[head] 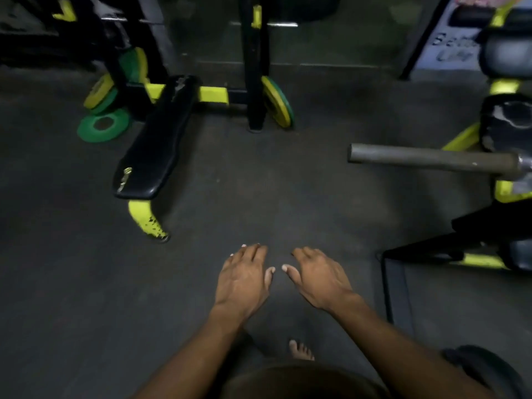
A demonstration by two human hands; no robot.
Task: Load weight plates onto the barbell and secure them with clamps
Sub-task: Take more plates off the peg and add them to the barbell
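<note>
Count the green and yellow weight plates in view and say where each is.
4: one flat on the floor, two leaning beside the bench, one against the black upright. Others may be hidden.

Premises: a gym — a free-weights area, dimly lit. The floor point(259, 182) is dark rubber-type matting throughout. Ahead and left of the fingers point(253, 250) stands a black padded bench point(161, 139) on a yellow-and-black frame, its upholstery torn at both ends. Beyond it, yellow-and-green weight plates point(277, 102) lean at a black upright point(254, 67), with more stacked further left and one green plate point(102, 125) lying flat on the floor. Ahead and right of the fingers, a bare grey barbell sleeve point(431, 160) projects from a second yellow-framed station point(506, 122) — unloaded. A partly legible printed sign point(452, 47) stands at the far right.
</note>
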